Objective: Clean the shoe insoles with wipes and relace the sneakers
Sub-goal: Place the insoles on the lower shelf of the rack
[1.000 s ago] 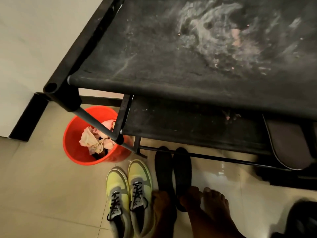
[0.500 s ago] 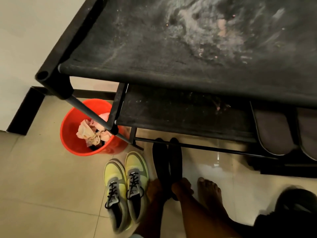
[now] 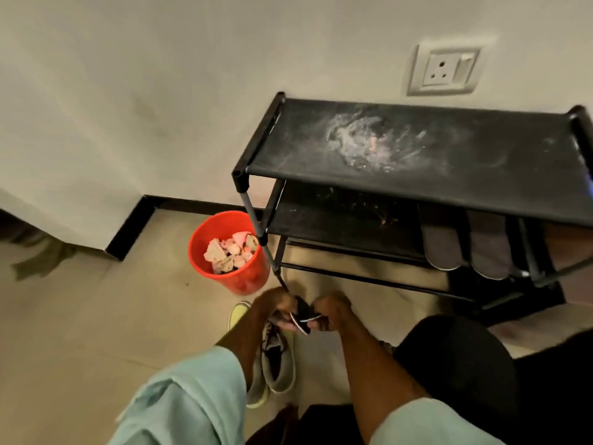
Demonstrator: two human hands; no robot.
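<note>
**A:** What sits at your far left?

**B:** A red plastic bucket, round and smooth, with crumpled pale wipes in it. Just in front of it, on the glossy tile under your left forearm, stand the sneakers, lime-edged with grey tops and dark laces.

**A:** And your hands?

**B:** Your left hand is curled round one end of the insoles, and your right hand is curled round the other. The insoles are thin, dark and bent, with a white edge showing between your fists.

**A:** What is on your right?

**B:** The black shoe rack, with fabric shelves on thin metal posts. Its top is smeared with whitish dust. Two flat grey soles lie on a lower shelf.

**A:** What differs from a second ago?

**B:** Then the insoles lay flat on the floor beside the sneakers. Now you hold them up off it, and your view has pulled back to take in the wall.
</note>
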